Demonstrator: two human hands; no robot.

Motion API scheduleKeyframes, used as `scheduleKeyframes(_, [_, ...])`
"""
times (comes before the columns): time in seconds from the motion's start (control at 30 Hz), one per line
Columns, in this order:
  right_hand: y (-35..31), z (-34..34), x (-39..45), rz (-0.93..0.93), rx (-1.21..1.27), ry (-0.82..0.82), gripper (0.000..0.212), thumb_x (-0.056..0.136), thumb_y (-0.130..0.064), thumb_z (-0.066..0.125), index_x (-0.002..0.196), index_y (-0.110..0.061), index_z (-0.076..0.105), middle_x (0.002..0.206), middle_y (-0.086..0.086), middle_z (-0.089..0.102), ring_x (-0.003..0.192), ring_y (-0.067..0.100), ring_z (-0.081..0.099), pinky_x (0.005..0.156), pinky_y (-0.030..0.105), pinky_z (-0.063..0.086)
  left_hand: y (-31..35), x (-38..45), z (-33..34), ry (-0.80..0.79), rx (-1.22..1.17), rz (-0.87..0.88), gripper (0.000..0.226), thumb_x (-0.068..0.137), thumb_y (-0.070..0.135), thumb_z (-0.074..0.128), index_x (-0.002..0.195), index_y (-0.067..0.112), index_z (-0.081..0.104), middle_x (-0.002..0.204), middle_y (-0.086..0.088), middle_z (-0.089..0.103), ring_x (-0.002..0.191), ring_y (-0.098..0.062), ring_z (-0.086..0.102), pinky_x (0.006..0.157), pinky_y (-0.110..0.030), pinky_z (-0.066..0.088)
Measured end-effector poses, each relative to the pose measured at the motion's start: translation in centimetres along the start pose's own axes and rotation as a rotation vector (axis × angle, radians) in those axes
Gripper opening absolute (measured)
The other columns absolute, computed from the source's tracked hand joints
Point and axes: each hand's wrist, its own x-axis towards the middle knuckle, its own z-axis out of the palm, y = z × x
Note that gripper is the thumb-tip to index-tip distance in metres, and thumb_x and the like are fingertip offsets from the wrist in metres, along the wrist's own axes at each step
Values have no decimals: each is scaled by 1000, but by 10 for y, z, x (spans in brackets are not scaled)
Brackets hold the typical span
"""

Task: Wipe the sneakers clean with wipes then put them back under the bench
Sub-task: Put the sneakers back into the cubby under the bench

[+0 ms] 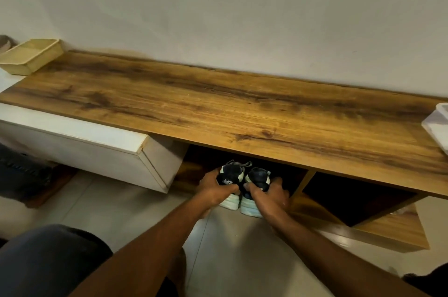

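left hand [213, 190] and right hand [269, 196] each clamped on 1 of 2 sneakers [244, 176]; probably light, soft-topped, best gripped at heels.

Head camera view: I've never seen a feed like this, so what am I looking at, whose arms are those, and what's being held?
One wide camera worn on a person's head looks down at their bare arms; there is no robot. The left hand grips one dark navy sneaker with a pale sole, the right hand grips its twin, at the open compartment under the long wooden bench. On the bench's left end sits a yellow woven basket; a white container shows at the right edge.
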Motion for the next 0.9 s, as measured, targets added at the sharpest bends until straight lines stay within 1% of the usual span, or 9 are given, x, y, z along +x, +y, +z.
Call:
scheduleKeyframes(0.13, [16, 16, 16, -29, -32, 28, 90, 74, -59, 78, 142, -15, 39, 139, 21, 47, 128, 40, 49, 101, 44, 48, -18, 17, 6, -11, 17, 34, 76, 59, 26, 92, 129, 35, 62, 112, 11, 72, 106, -11, 68, 95, -39, 60])
scheduleKeyframes(0.27, [28, 29, 20, -90, -42, 37, 91, 76, -60, 77, 142, -13, 37, 140, 21, 46, 130, 40, 48, 102, 45, 48, -30, 31, 6, 3, 70, 50, 78, 60, 21, 94, 130, 31, 61, 118, 6, 71, 108, -15, 66, 96, -39, 58])
scheduleKeyframes(0.37, [33, 38, 26, -140, -75, 21, 88, 77, -61, 77, 141, -14, 37, 139, 19, 48, 128, 40, 52, 99, 43, 49, -42, 44, 8, -7, 93, 35, 76, 61, 16, 94, 129, 27, 62, 122, 0, 71, 112, -19, 67, 99, -42, 58])
scheduleKeyframes(0.43, [36, 43, 31, -166, -112, 24, 89, 77, -62, 76, 143, -15, 38, 138, 18, 50, 126, 39, 54, 97, 42, 50, -46, 54, 8, -15, 146, 39, 74, 60, 18, 96, 128, 26, 66, 123, 0, 72, 114, -21, 67, 101, -43, 57])
scheduleKeyframes(0.5, [38, 49, 37, -197, -144, 58, 89, 76, -63, 76, 143, -16, 42, 136, 18, 52, 125, 40, 55, 97, 44, 52, -49, 65, 8, -3, 204, 39, 73, 57, 22, 98, 124, 26, 70, 121, 0, 74, 115, -22, 69, 101, -41, 57])
scheduleKeyframes(0.57, [40, 55, 43, -214, -164, 104, 88, 74, -64, 77, 143, -18, 47, 135, 19, 52, 126, 41, 52, 98, 45, 51, -52, 75, 9, 20, 269, 45, 78, 56, 26, 100, 128, 25, 70, 123, 0, 74, 117, -22, 69, 100, -36, 56])
scheduleKeyframes(0.7, [49, 69, 58, -219, -179, 131, 87, 71, -66, 79, 142, -21, 55, 133, 19, 56, 126, 39, 50, 96, 42, 49, -57, 90, 11, 57, 361, 80, 89, 61, 34, 100, 141, 27, 61, 137, -1, 68, 129, -24, 63, 105, -32, 51])
scheduleKeyframes(0.8, [55, 83, 68, -220, -137, 124, 90, 69, -61, 84, 143, -18, 55, 136, 17, 59, 127, 37, 51, 100, 42, 49, -69, 102, 7, 43, 321, 56, 96, 69, 30, 97, 152, 23, 50, 148, -5, 59, 137, -26, 55, 110, -31, 43])
scheduleKeyframes(0.9, [57, 92, 71, -229, -120, 154, 94, 69, -54, 88, 146, -16, 52, 139, 17, 58, 129, 37, 51, 103, 43, 49, -84, 109, 9, 42, 307, 51, 100, 71, 26, 97, 156, 22, 44, 152, -6, 55, 138, -26, 54, 112, -33, 42])
